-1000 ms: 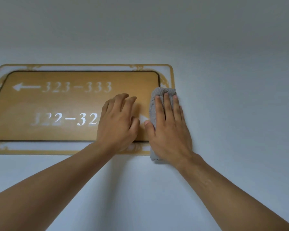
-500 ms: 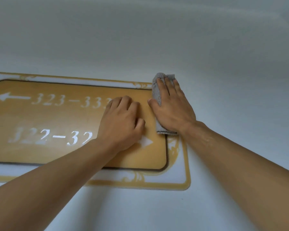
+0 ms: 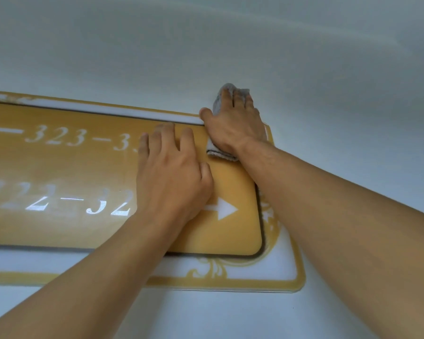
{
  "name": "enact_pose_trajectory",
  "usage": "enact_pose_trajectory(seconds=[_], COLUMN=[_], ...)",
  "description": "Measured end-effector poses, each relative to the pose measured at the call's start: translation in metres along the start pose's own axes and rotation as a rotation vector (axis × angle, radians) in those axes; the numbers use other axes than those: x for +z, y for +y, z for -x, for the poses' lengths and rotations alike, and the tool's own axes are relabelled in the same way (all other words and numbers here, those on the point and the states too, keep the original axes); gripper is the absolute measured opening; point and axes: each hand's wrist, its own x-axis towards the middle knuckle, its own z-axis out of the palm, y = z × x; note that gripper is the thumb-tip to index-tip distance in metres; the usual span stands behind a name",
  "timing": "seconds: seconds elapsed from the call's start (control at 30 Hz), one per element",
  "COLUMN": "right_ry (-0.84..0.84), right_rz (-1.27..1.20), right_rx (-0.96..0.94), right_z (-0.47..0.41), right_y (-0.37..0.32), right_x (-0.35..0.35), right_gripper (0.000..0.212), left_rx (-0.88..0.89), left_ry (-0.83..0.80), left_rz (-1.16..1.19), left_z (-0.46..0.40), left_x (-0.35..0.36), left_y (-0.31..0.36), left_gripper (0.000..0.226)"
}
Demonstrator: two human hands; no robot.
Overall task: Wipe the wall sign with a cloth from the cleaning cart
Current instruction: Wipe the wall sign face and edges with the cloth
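Now, in the head view, the right hand [image 3: 233, 126] is pressing the grey cloth [image 3: 220, 152] flat under its palm, fingers laid out long and close together, at the far right corner of the wall sign [image 3: 83, 167]. Over the last second the cloth has been climbing from the sign's near right border up past its far edge, so its tip is now lying on the bare wall [image 3: 328, 69]. The left hand [image 3: 174, 172] is resting spread and flat on the gold panel, gripping nothing, covering the ends of both number rows just left of the white arrow [image 3: 224, 209]. Judging by this, the right border is getting its upward stroke, while the panel's wide left part is waiting for wiping.
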Motion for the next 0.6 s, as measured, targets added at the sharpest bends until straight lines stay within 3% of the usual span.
enact_pose_trajectory(seconds=[0.37, 0.6], right_ry=[-0.029, -0.047], right_rz=[0.021, 0.006], right_rx=[0.001, -0.013], right_z=[0.017, 0.052], right_y=[0.001, -0.004], right_x=[-0.001, 0.000], right_gripper=[0.077, 0.075], left_rx=[-0.043, 0.064], left_ry=[-0.098, -0.173], left_rz=[-0.034, -0.027], left_z=[-0.001, 0.008], left_x=[0.005, 0.003], left_y=[-0.003, -0.020], left_gripper=[0.036, 0.053])
